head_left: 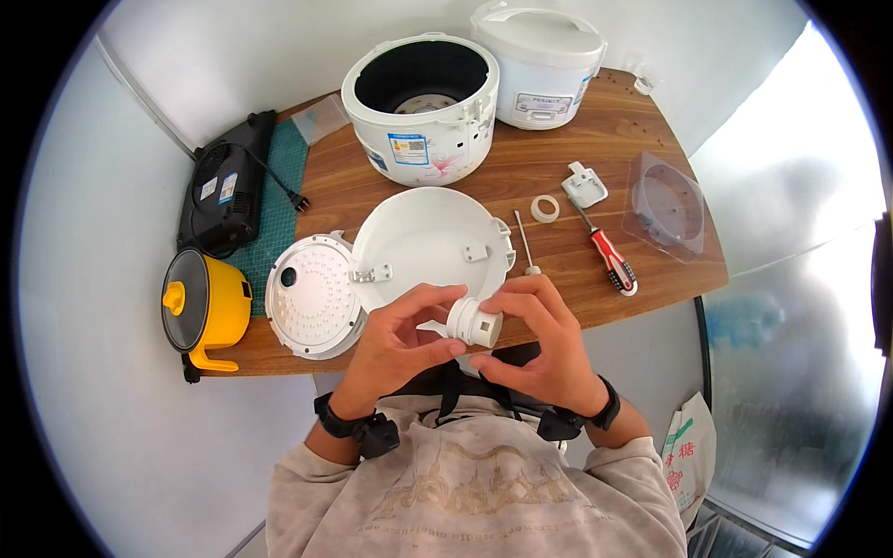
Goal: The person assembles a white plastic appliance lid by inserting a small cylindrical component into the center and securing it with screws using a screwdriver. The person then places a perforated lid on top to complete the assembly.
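Note:
A small white cylindrical plastic part (475, 322), like a rice cooker's steam valve, is held up in front of me at the table's near edge. It has a square opening in its end and a thin tab on its left. My left hand (406, 330) grips it from the left between thumb and fingers. From the right, the fingers of my right hand (544, 339) close on its rim, with the thumb below. Just beyond lies a white rice cooker lid shell (423, 228), hollow side up. A round dimpled inner lid panel (312, 293) rests left of it.
An open rice cooker body (419, 153) and a lidded cooker (549, 74) stand at the back. Rightward lie a screwdriver (609, 260), a thin screwdriver (524, 237), a tape roll (545, 208), a white bracket (584, 185) and a clear tray (665, 206). A yellow pot (221, 302) sits left.

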Tool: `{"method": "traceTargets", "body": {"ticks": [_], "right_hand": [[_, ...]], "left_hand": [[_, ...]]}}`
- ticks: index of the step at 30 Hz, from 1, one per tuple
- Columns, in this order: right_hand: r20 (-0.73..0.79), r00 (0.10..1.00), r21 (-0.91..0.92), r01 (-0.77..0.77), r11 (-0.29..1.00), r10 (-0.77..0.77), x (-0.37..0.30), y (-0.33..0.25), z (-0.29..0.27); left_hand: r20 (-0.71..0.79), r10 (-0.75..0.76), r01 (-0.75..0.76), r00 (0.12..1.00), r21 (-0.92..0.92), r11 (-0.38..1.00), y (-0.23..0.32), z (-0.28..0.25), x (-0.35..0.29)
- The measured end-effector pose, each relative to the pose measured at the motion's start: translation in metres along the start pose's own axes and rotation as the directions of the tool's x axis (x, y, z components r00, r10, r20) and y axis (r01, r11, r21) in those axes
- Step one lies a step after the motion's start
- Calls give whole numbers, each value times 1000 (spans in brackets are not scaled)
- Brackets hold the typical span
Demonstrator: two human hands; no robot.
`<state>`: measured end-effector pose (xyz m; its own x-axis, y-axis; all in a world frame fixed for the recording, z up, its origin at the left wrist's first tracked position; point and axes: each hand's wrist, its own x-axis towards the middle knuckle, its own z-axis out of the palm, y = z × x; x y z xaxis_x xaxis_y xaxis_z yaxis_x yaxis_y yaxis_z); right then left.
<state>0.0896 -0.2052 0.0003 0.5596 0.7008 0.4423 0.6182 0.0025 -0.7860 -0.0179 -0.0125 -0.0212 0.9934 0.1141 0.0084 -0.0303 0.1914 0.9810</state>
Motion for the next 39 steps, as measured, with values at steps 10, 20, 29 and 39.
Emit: {"method": "traceTargets", "body": {"ticks": [10,20,29,39], "right_hand": [[-35,999,31,21,999,-20,-4,1,-1],[-66,997,35,38,999,-36,-7,0,-6],[-2,995,19,97,995,-97,-5,0,-5],[1,972,-66,235,970,-236,-6,4,-4]], "left_hand": [[-13,-48,46,999,-98,994,0,1,4],[-13,-11,9,1000,-99,995,-2,0,6],[-8,-60,59,998,-99,993,-7,-2,4],[-30,-149,146,988,-92,985,-1,-2,4]]}}
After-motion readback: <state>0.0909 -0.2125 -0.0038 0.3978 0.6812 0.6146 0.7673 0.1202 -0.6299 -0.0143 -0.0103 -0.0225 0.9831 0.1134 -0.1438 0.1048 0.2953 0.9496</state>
